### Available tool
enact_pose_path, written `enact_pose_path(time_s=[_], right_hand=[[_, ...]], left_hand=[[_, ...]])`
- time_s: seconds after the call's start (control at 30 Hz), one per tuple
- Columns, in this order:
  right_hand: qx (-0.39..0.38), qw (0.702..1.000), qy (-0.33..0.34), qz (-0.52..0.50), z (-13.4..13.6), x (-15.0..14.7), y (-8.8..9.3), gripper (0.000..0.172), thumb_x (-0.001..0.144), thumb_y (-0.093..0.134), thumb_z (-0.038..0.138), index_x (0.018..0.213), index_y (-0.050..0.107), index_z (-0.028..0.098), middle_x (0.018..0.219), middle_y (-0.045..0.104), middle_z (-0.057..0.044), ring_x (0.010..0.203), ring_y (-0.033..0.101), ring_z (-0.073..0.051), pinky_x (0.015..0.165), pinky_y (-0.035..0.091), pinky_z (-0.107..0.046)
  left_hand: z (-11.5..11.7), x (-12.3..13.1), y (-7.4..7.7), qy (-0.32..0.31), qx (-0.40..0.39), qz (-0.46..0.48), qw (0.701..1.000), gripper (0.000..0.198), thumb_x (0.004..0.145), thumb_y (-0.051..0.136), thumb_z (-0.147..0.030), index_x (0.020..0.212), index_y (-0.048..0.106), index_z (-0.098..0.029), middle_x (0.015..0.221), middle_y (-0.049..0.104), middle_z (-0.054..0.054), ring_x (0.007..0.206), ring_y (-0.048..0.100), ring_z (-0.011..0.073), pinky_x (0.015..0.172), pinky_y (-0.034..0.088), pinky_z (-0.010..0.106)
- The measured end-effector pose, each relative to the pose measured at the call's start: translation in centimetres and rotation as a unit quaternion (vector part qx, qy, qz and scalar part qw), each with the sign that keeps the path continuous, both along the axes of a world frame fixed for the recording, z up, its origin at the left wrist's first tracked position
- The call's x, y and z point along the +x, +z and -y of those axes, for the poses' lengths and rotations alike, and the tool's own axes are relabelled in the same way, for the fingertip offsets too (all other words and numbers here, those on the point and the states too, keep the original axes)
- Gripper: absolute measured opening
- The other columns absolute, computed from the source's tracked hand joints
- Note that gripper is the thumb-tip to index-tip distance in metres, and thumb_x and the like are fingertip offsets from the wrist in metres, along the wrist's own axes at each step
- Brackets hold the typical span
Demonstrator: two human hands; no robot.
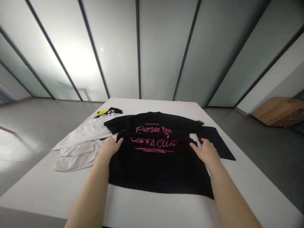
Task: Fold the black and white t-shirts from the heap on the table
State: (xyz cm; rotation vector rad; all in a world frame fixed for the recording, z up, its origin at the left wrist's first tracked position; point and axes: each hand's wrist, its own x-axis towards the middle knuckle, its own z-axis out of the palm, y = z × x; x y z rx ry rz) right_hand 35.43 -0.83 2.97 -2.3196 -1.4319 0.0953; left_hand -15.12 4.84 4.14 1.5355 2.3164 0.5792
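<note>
A black T-shirt (156, 164) with pink lettering lies spread flat on a white table (47, 190), neck away from me. My left hand (111, 148) rests on the shirt's left edge just below the sleeve, fingers curled on the cloth. My right hand (206, 151) lies on the right edge by the armpit, fingers closed on the fabric. The shirt's right sleeve (217, 142) stretches out past that hand.
A pile of white garments (80, 145) lies left of the shirt, touching it. A black and yellow garment (108, 112) sits at the far left of the table. Frosted glass panels (152, 47) stand behind. A wooden cabinet (280, 110) is at the right.
</note>
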Motion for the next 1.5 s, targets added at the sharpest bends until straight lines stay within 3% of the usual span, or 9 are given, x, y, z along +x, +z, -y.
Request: enact_pose_path(time_s=[0.1,0.23,0.57,0.7,0.87,0.97,1.1,1.27,1.5], right_hand=[[-0.071,0.997,0.005,-0.037,-0.3,1.3,-0.7,0.068,0.086,0.063,0.072,0.115,0.076,0.012,0.104,0.077,-0.023,0.102,0.074,-0.042,0.09,0.057,-0.052],[-0.046,0.981,0.083,-0.169,-0.5,0.9,-0.9,0.049,0.087,0.063,0.066,0.086,0.079,0.02,0.083,0.079,-0.013,0.087,0.077,-0.036,0.08,0.059,-0.043],[0.044,0.862,0.078,-0.499,-0.4,-0.2,-1.2,0.06,0.095,0.06,0.05,0.15,0.062,0.026,0.117,0.081,-0.011,0.108,0.078,-0.034,0.086,0.065,-0.044],[0.139,0.883,0.055,-0.445,-1.4,-0.6,-1.9,0.067,0.098,0.054,0.05,0.161,0.047,0.028,0.15,0.066,-0.007,0.14,0.061,-0.028,0.111,0.054,-0.041],[0.129,0.95,0.107,-0.265,-2.3,-0.8,-1.6,0.065,0.098,0.053,0.05,0.156,0.051,0.021,0.151,0.064,-0.012,0.142,0.058,-0.028,0.113,0.05,-0.038],[0.017,0.986,0.073,-0.151,-1.6,0.0,-0.7,0.05,0.096,0.057,0.048,0.134,0.068,0.017,0.126,0.076,-0.018,0.117,0.071,-0.035,0.099,0.055,-0.042],[-0.147,0.984,0.071,-0.075,0.3,1.1,0.5,0.05,0.094,0.062,0.059,0.113,0.075,0.014,0.108,0.078,-0.018,0.098,0.074,-0.035,0.084,0.055,-0.041],[-0.229,0.959,0.137,-0.095,1.1,1.2,1.0,0.031,0.091,0.067,0.049,0.09,0.075,0.02,0.091,0.078,-0.013,0.089,0.074,-0.033,0.081,0.055,-0.04],[-0.01,0.969,0.028,-0.245,0.9,0.2,0.5,0.057,0.103,0.045,0.056,0.145,0.055,0.02,0.153,0.06,-0.019,0.14,0.058,-0.034,0.106,0.052,-0.04]], left_hand=[[-1.0,-0.8,-0.9,-0.005,-0.012,0.098,0.995,0.048,0.067,0.083,-0.069,0.076,0.064,-0.026,0.07,0.07,0.013,0.103,0.072,0.0488,0.095,0.051,0.053],[-1.5,0.5,-1.2,-0.061,0.014,0.133,0.989,0.036,0.072,0.084,-0.053,0.072,0.06,-0.027,0.061,0.062,0.003,0.089,0.074,0.0367,0.084,0.054,0.042],[-0.7,2.4,0.5,0.005,0.068,0.516,0.854,0.065,0.086,0.083,-0.03,0.141,0.049,-0.024,0.104,0.077,0.008,0.086,0.078,0.0231,0.077,0.065,0.036],[-1.5,2.9,-0.1,-0.006,0.183,0.52,0.834,0.08,0.094,0.07,-0.021,0.163,0.029,-0.028,0.127,0.075,0.01,0.113,0.075,0.0223,0.096,0.063,0.035],[-2.4,3.0,-2.0,-0.085,0.186,0.364,0.908,0.096,0.094,0.067,-0.025,0.171,0.011,-0.026,0.158,0.058,0.014,0.148,0.053,0.0264,0.118,0.048,0.04],[-2.0,2.6,-2.2,-0.118,0.126,0.115,0.978,0.09,0.092,0.068,-0.036,0.167,0.025,-0.01,0.162,0.049,0.025,0.153,0.044,0.0368,0.125,0.035,0.05],[-0.4,1.6,-0.9,-0.107,-0.04,-0.146,0.983,0.073,0.098,0.052,-0.057,0.141,0.057,0.002,0.139,0.064,0.035,0.136,0.058,0.0493,0.111,0.044,0.058],[0.6,1.0,0.9,-0.202,-0.16,-0.154,0.954,0.045,0.099,0.05,-0.052,0.106,0.073,-0.014,0.115,0.077,0.022,0.11,0.073,0.0388,0.091,0.054,0.044],[0.5,1.7,1.6,-0.196,-0.072,-0.095,0.973,0.031,0.107,0.039,-0.035,0.117,0.06,-0.015,0.116,0.076,0.018,0.111,0.073,0.0306,0.088,0.052,0.036]])
